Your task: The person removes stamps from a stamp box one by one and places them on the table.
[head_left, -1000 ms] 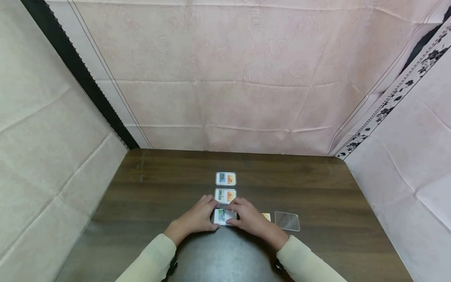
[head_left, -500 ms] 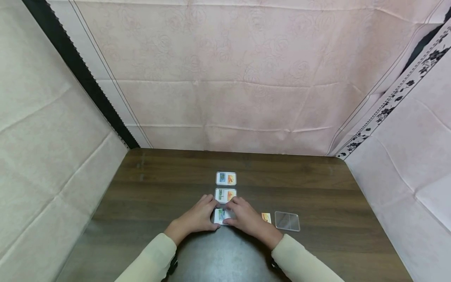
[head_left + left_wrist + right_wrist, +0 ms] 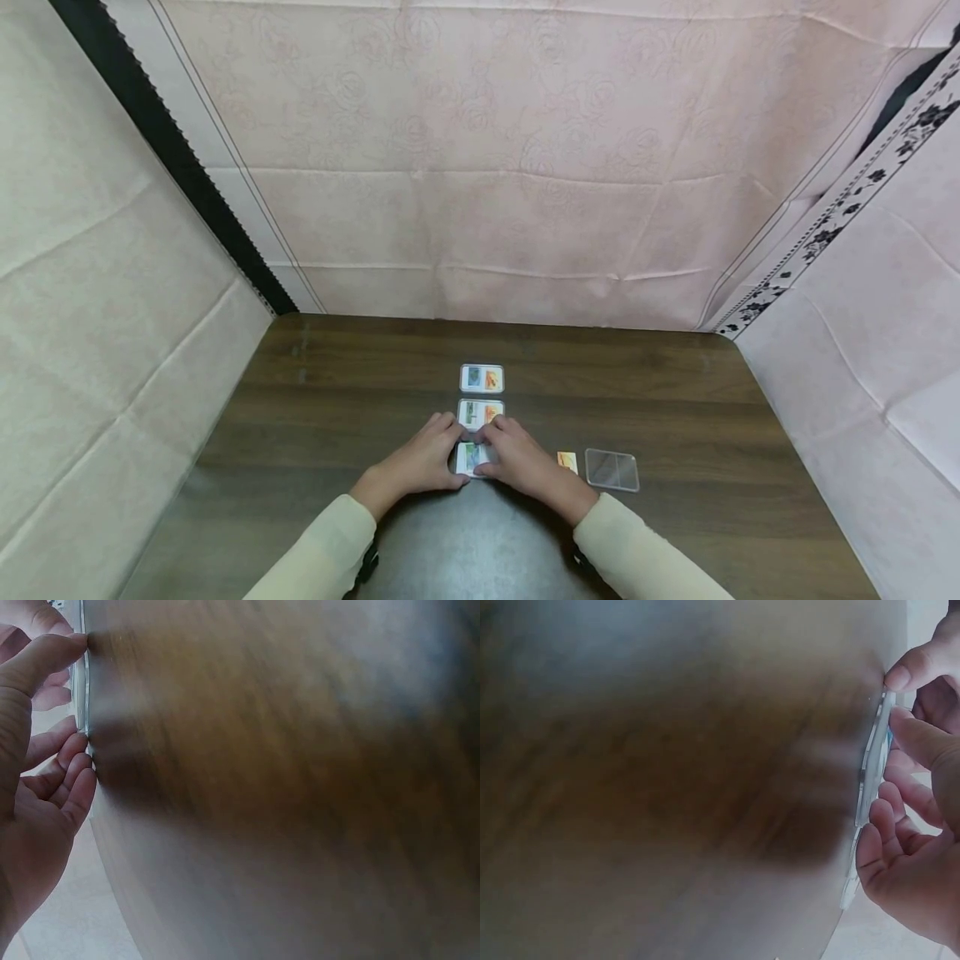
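Note:
A flat clear case (image 3: 471,457) with a white picture card in it lies closest to the person in a column on the table. My left hand (image 3: 418,458) grips its left end, thumb at the near edge and fingertips at the far edge. Across the right end, my right hand (image 3: 525,460) holds it the same way and covers part of the card. In the left wrist view the case's thin edge (image 3: 82,694) shows between thumb and fingers. In the right wrist view the case (image 3: 874,761) appears edge-on, with both thumbs on it.
Beyond the hands lie two similar card cases, a middle one (image 3: 472,412) and a far one (image 3: 482,379). Right of the right hand are a yellow picture card (image 3: 567,461) and a clear plastic piece (image 3: 612,471). Pale cloth (image 3: 480,167) hangs around the wooden table (image 3: 337,375).
My right hand and forearm have shifted slightly left over the case, uncovering more of the yellow card. My left hand stays in place.

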{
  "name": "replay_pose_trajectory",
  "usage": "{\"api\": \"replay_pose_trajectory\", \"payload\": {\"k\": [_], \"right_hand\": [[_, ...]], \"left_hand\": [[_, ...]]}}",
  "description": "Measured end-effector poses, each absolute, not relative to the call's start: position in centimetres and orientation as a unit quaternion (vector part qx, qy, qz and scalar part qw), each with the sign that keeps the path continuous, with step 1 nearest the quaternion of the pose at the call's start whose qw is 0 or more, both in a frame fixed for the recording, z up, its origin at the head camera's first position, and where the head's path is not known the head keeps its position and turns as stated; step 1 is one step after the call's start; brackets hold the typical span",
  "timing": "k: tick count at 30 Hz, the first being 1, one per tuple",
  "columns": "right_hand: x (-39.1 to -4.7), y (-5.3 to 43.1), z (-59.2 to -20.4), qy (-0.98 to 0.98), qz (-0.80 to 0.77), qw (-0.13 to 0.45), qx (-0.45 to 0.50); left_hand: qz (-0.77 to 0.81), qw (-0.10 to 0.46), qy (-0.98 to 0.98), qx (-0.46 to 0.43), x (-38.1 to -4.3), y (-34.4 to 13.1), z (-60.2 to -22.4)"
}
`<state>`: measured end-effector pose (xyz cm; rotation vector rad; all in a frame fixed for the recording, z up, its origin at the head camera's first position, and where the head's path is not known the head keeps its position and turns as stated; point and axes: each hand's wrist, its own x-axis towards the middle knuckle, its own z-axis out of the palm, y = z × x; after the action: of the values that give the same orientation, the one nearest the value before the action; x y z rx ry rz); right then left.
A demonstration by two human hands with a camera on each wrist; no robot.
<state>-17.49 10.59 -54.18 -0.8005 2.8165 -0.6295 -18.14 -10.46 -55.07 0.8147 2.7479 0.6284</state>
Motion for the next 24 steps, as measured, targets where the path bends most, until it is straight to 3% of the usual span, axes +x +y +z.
{"api": "replay_pose_trajectory", "payload": {"k": [13,24], "right_hand": [[-18.18,10.24,-53.81,0.933,-0.244,0.121,-0.236],[-18.1,10.08,-53.99,0.927,-0.262,0.088,-0.253]], "left_hand": [[0.211,0.109,0.932,0.275,-18.34,-10.55,-54.92],[0.214,0.109,0.931,0.277,-18.29,-10.58,-55.1]]}}
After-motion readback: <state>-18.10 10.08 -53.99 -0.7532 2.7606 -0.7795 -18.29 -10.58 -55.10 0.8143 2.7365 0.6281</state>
